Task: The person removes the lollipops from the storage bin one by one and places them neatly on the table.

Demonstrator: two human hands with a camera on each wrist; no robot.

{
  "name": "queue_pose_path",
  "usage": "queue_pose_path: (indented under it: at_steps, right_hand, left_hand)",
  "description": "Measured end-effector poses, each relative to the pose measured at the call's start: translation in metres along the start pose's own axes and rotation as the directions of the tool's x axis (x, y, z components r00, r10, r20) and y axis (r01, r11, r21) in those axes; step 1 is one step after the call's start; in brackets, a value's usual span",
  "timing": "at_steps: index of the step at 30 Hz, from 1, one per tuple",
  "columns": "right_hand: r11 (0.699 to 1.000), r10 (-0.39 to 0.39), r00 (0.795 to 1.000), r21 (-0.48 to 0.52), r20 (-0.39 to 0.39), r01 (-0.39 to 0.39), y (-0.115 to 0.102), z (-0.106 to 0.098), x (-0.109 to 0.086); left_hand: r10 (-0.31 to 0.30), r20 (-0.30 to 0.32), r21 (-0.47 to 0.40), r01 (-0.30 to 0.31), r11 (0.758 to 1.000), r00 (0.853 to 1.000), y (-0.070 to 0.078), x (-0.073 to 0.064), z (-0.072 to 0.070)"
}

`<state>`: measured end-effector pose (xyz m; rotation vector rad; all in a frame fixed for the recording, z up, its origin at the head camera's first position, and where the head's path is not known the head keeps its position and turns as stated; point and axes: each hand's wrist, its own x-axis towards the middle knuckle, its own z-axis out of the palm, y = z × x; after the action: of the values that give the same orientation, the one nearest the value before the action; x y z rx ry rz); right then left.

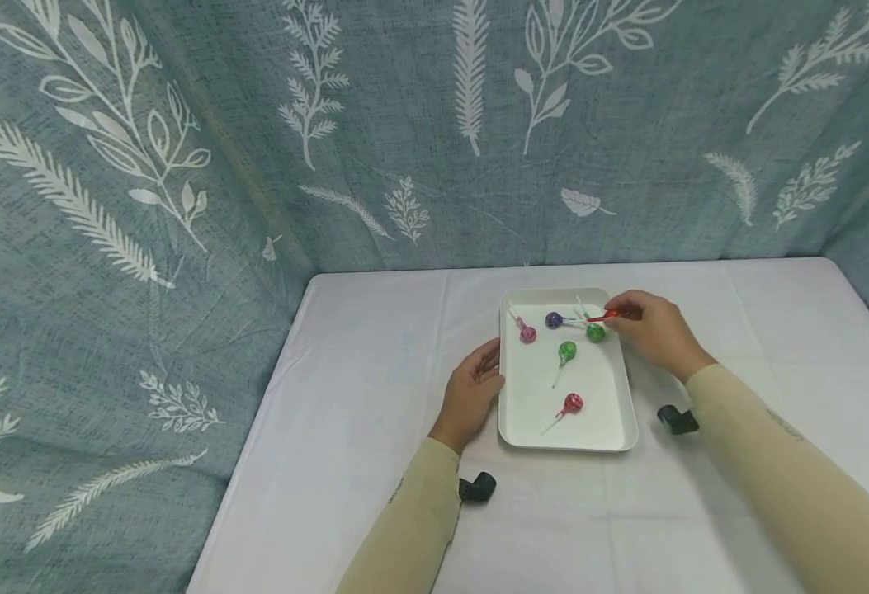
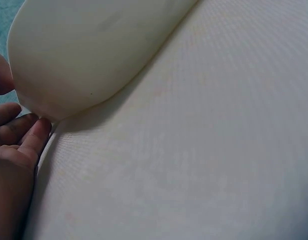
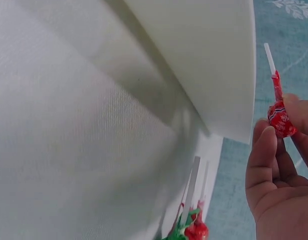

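My right hand (image 1: 655,326) pinches a red-wrapped lollipop (image 3: 281,120) by its head between thumb and fingers. Its white stick points left, over the far right part of the white tray (image 1: 553,441). In the tray lie a pink lollipop (image 1: 527,334), a purple lollipop (image 1: 554,320), two green lollipops (image 1: 567,351) and, nearer the front, another red lollipop (image 1: 573,403). At the tray's left side, my left hand (image 1: 469,396) holds the edge, fingertips and thumb against the rim in the left wrist view.
Green and red wrapped lollipops (image 3: 196,230) show low in the right wrist view, beside the tray on the white cloth (image 1: 375,371). Dark wrist-camera mounts (image 1: 479,487) stick out from both sleeves. A blue-green leaf-patterned curtain (image 1: 419,124) hangs behind and to the sides.
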<state>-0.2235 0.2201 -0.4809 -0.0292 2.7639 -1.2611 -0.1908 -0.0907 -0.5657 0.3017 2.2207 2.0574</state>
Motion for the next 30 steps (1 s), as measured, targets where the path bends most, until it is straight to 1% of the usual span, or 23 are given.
queue_pose_path:
  at_steps: [4,11,20,30]
  right_hand:
    - [1.000,-0.004,1.000,-0.003,-0.008,0.004,0.004,-0.002,-0.002]
    - [1.000,-0.007,1.000,-0.005,-0.028,0.007,0.011,-0.008,-0.004]
    - [1.000,0.015,0.999,-0.006,-0.037,-0.015,0.022,-0.017,-0.008]
    - [0.999,0.031,0.998,-0.004,-0.055,-0.031,0.033,-0.030,-0.014]
  left_hand:
    - [-0.004,0.001,0.016,0.004,1.000,1.000,0.000,0.000,-0.001]
    - [-0.001,0.003,-0.024,0.001,1.000,1.000,0.000,0.000,0.000]
    - [-0.011,0.001,-0.026,0.011,1.000,1.000,-0.001,0.000,0.000]
    - [-0.003,0.000,-0.016,0.003,1.000,1.000,-0.001,0.001,0.000]
